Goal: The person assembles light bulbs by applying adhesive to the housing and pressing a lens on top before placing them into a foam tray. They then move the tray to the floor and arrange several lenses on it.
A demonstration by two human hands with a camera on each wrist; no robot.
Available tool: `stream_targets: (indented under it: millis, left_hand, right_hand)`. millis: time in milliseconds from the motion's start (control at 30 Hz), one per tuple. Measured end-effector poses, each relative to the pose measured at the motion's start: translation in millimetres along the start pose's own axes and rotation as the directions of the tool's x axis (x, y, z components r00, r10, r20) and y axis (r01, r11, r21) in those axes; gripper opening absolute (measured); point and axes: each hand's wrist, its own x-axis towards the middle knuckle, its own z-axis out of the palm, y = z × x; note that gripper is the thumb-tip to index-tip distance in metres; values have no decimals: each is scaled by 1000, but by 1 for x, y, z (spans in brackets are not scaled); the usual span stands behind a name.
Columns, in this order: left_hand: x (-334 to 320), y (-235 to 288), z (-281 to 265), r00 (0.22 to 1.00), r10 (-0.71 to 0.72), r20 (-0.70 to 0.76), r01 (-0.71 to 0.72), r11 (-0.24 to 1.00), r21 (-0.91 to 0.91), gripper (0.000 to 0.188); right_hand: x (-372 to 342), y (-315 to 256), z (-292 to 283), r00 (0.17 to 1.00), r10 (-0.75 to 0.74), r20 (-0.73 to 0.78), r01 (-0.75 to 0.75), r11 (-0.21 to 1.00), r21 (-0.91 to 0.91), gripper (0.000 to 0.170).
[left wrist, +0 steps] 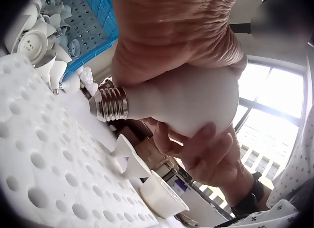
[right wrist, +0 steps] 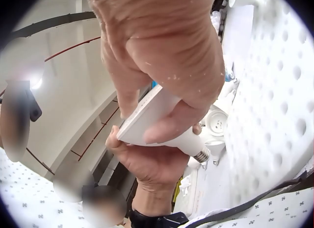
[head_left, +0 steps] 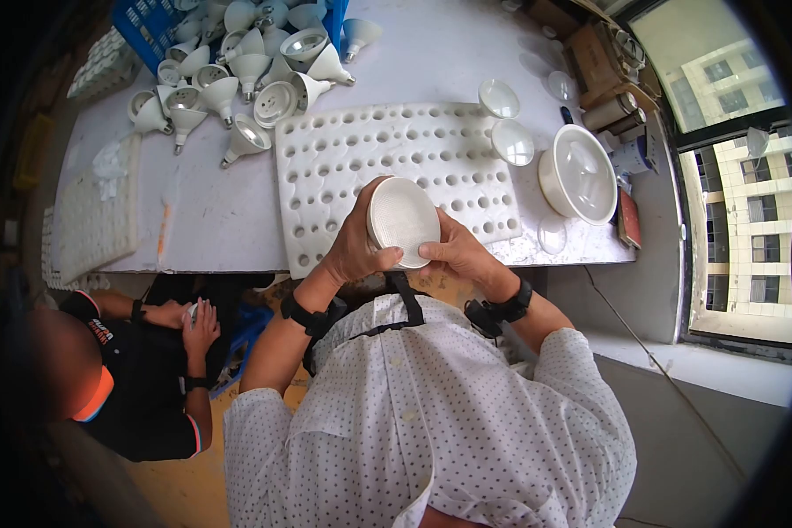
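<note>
Between both hands is a white reflector light bulb (head_left: 405, 220), its round textured lens face turned up toward the head camera. In the left wrist view its metal screw base (left wrist: 111, 103) sticks out past the palm. My left hand (head_left: 354, 239) curls round the bulb's left side, thumb at the lower rim. From the right, my right hand (head_left: 462, 251) pinches the rim, with its thumb on the lens edge and fingers underneath, as the right wrist view shows. Just beyond them lies a white foam board (head_left: 326, 158) with rows of round holes.
A blue crate (head_left: 145, 31) and a pile of white bulb housings (head_left: 246, 66) occupy the back left. Right of the board stand a white bowl (head_left: 579, 174) and loose clear lenses (head_left: 512, 143). Another person (head_left: 123, 370) sits at left, beside a second foam board (head_left: 97, 211).
</note>
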Motion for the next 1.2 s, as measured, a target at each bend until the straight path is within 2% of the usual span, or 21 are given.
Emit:
stream_targets:
  millis: [67, 133, 200, 267, 333, 433, 567, 633, 700, 767, 800, 833, 900, 1000, 1033, 1100, 1167, 1200]
  left_hand:
    - [-2, 3, 1, 1000, 16, 21, -18, 997, 69, 92]
    - [-3, 10, 1, 999, 31, 43, -37, 990, 137, 94]
    - [-2, 19, 2, 995, -63, 78, 39, 958, 286, 94]
    - [-3, 29, 5, 994, -74, 78, 49, 957, 286, 96]
    - [-3, 33, 10, 993, -94, 75, 69, 954, 293, 98]
    - [-6, 30, 13, 995, 15, 101, -49, 937, 346, 95]
    - [-4, 39, 15, 994, -13, 105, -28, 925, 380, 96]
    - [-1, 31, 12, 991, 18, 134, -72, 909, 410, 96]
    - [-1, 31, 9, 984, 19, 175, -91, 906, 414, 91]
    - [-1, 31, 9, 980, 63, 187, -169, 761, 627, 84]
    - [0, 36, 10, 984, 18, 177, -132, 743, 656, 73]
    - [1, 35, 13, 983, 16, 184, -134, 745, 653, 73]
    - [1, 32, 21, 983, 144, 115, -180, 878, 444, 61]
    - [-3, 25, 29, 979, 195, 57, -201, 892, 405, 56]
    - [-4, 23, 30, 978, 197, 72, -209, 893, 399, 56]
    - [-5, 20, 32, 976, 207, 64, -215, 890, 401, 54]
    - [-4, 20, 32, 970, 211, 118, -240, 901, 361, 57]
    - [-5, 20, 30, 989, 114, 98, -142, 926, 350, 60]
  right_hand:
    - [1, 8, 5, 996, -90, -15, 91, 990, 108, 87]
    - [2, 11, 5, 993, -115, -9, 115, 984, 133, 84]
    - [3, 14, 2, 991, -135, 1, 134, 980, 149, 81]
    - [5, 17, -3, 980, -188, 62, 174, 968, 181, 84]
    - [0, 16, -3, 977, -207, 44, 198, 969, 149, 86]
    - [-1, 21, -1, 965, -259, 28, 256, 963, 87, 91]
    - [-7, 16, 4, 972, -234, 16, 229, 964, 135, 90]
    - [0, 24, -3, 944, -328, -23, 329, 941, 81, 90]
    - [4, 25, -10, 931, -364, -25, 365, 931, 25, 90]
    - [8, 28, -11, 918, -397, -19, 394, 916, -77, 90]
    - [9, 28, -11, 923, -382, -50, 377, 922, -88, 91]
    - [10, 30, -11, 922, -383, -57, 378, 922, -86, 91]
    - [12, 35, -16, 923, -382, -35, 383, 924, 3, 92]
    - [7, 37, -20, 912, -408, -41, 404, 912, -72, 85]
    - [7, 34, -22, 908, -415, -55, 411, 909, -72, 85]
    - [1, 28, -25, 951, -311, 4, 310, 948, -70, 76]
    - [-2, 24, -18, 928, -370, -34, 364, 924, -121, 72]
    - [-2, 23, -17, 914, -405, -35, 394, 903, -174, 69]
